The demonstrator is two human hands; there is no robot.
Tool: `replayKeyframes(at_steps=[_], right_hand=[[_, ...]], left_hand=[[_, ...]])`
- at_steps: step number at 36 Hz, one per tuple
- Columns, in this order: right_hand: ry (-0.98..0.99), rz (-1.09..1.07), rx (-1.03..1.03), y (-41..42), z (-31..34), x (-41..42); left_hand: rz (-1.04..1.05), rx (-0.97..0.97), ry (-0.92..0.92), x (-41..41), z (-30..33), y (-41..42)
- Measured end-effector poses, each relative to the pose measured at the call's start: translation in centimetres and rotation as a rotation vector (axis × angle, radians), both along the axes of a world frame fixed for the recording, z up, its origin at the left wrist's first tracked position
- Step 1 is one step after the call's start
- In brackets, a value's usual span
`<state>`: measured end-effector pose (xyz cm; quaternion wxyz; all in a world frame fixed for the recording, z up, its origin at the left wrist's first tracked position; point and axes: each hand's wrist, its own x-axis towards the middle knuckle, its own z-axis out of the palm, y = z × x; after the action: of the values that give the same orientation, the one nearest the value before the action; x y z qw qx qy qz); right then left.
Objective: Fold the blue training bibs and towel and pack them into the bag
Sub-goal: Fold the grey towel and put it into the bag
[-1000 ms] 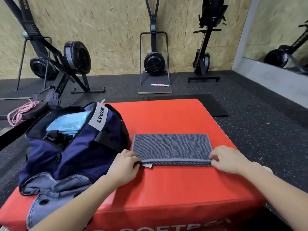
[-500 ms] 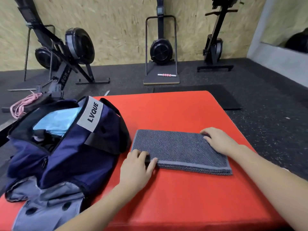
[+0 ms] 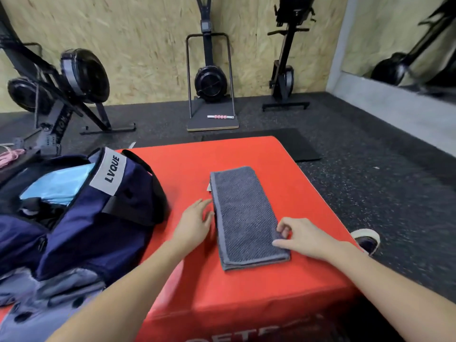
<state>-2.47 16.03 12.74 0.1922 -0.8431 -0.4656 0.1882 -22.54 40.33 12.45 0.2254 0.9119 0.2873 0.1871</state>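
A folded grey towel (image 3: 244, 215) lies lengthwise on the red padded box (image 3: 283, 290), its long side running away from me. My left hand (image 3: 195, 224) lies flat beside the towel's left edge, fingers straight and touching it. My right hand (image 3: 299, 235) pinches the towel's near right edge between thumb and fingers. To the left stands the open navy bag (image 3: 98, 233) marked LVQUE. Light blue bibs (image 3: 58, 185) show inside its opening.
A grey-blue flap of the bag (image 3: 49, 307) hangs over the box's near left corner. A shoe (image 3: 367, 239) rests on the floor right of the box. Rowing machines (image 3: 61, 95) and a ski trainer (image 3: 211, 82) stand along the far wall, and a black mat (image 3: 303, 149) lies behind the box.
The towel has turned about a quarter turn, from lying crosswise to lying lengthwise. My right hand moved from its far right corner to its near right edge; my left stayed at its left side.
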Motion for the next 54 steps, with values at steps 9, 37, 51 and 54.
replayKeyframes(at_steps=[9,37,51,54], right_hand=[[-0.16,0.092,0.138,-3.8,-0.7,-5.3],[-0.063,-0.069,0.358,-2.6,0.0,-6.8],[0.154,-0.123,0.361,-4.5,3.2,-7.4],[0.181,-0.127,0.413,-4.9,4.3,-7.8]], left_hand=[[-0.28,0.04,-0.024,-6.9,-2.1,-6.5],[-0.219,0.279,0.196,-6.2,-1.8,-8.0],[-0.239,0.022,-0.197,-8.5,1.2,-8.9],[-0.231,-0.046,-0.192,-9.5,3.0,-9.9]])
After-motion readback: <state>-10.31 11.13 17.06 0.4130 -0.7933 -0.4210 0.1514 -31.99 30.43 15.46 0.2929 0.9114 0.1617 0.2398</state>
